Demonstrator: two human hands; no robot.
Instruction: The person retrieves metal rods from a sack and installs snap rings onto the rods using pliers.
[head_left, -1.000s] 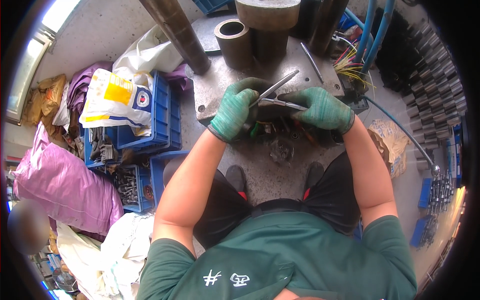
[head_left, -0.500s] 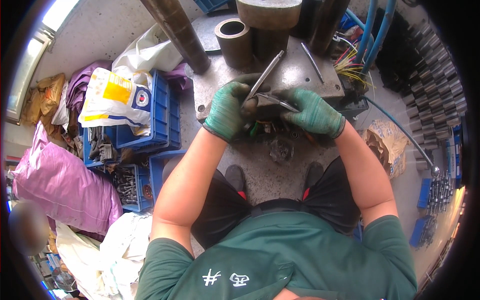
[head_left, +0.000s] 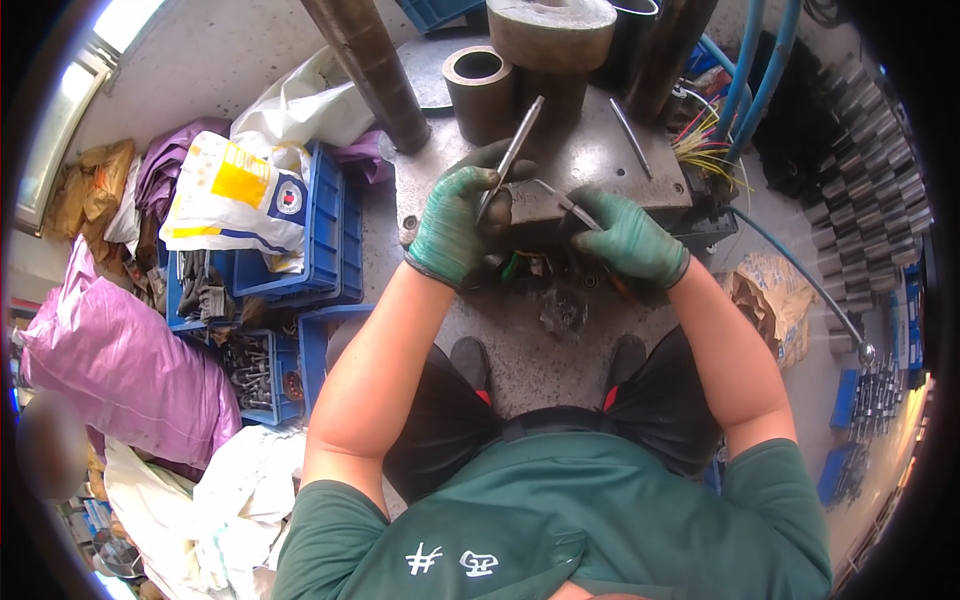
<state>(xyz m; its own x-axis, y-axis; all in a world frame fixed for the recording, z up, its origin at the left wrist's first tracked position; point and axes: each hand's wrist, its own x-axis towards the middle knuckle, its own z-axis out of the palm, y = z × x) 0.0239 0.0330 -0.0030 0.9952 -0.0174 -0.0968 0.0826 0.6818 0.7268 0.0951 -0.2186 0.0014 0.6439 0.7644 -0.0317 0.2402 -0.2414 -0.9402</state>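
Observation:
My left hand (head_left: 455, 222), in a green glove with dark fingers, is closed around a slim silver metal rod (head_left: 520, 137) that slants up and to the right. In my right hand (head_left: 640, 240), gloved the same way, a thin metal tool with a bent tip (head_left: 575, 210) is pinched between the fingers. Its tip points at the left hand, with a gap between it and the rod. Both hands are over the front edge of a thick steel plate (head_left: 655, 188). Another slim rod (head_left: 631, 138) lies on that plate, at the right. Fingertips are partly hidden.
A hollow steel cylinder (head_left: 482, 112), a round metal block (head_left: 553, 40) and an upright column (head_left: 375, 85) stand on the plate. Blue crates (head_left: 335, 225) and a purple sack (head_left: 130, 355) are at left. Wires (head_left: 705, 150), blue hoses (head_left: 770, 70) and stacked metal parts (head_left: 865, 190) are at right.
The bent-tipped tool has drawn away from the rod, and my hands are farther apart. The rod's upper end has shifted left. The whole view has also shifted slightly.

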